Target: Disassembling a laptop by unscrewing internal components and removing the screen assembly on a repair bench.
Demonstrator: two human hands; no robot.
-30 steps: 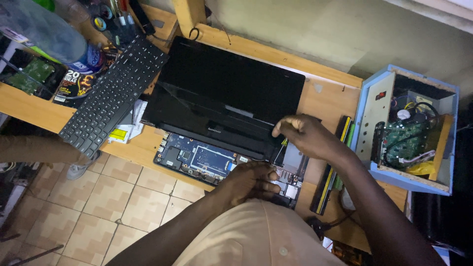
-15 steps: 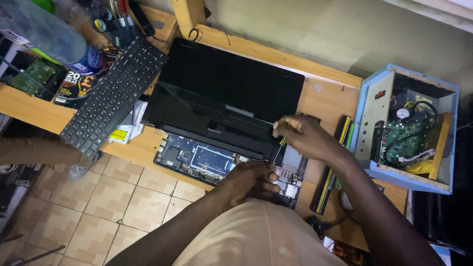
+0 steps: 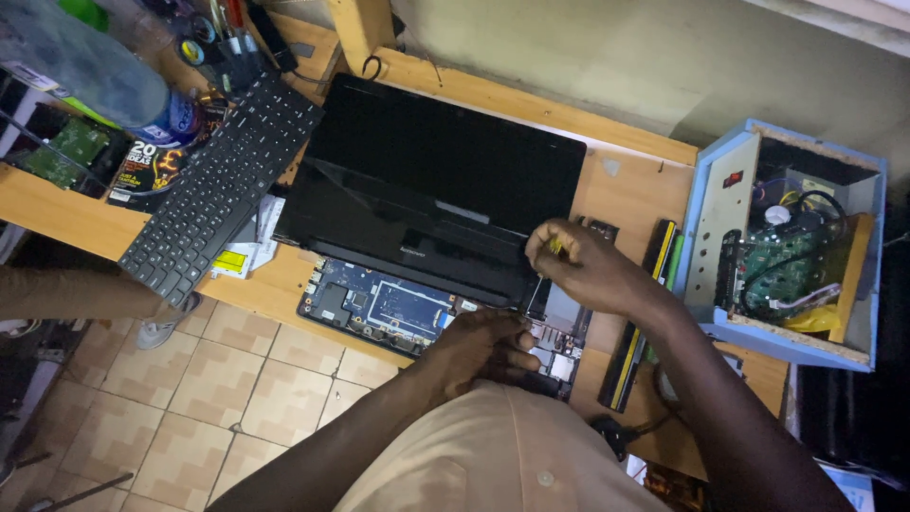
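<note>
- Wooden bench (image 3: 654, 204): carries an opened laptop, with a detached black keyboard (image 3: 218, 190) lying at an angle to its left and a blue open-sided box of electronics (image 3: 730, 275) at the far right.
- Laptop (image 3: 436, 180): its dark lid lies folded back flat; the base hangs over the near edge of the bench with its top cover off.
- Motherboard (image 3: 379, 303): blue, exposed in the base, directly under both hands.
- Long black battery pack (image 3: 630, 356): lies on the bench just right of the base.
- Left hand (image 3: 488, 346): curled and pressed on the right part of the base, steadying it; I cannot tell whether it grips anything.
- Right hand (image 3: 583, 265): closed around a small screwdriver (image 3: 553, 248) with a yellow handle, its tip pointed down near the right hinge.
- Step in hand, as I judge it: working a screw at the hinge; the next move calls for keeping the tip seated and upright.
</note>
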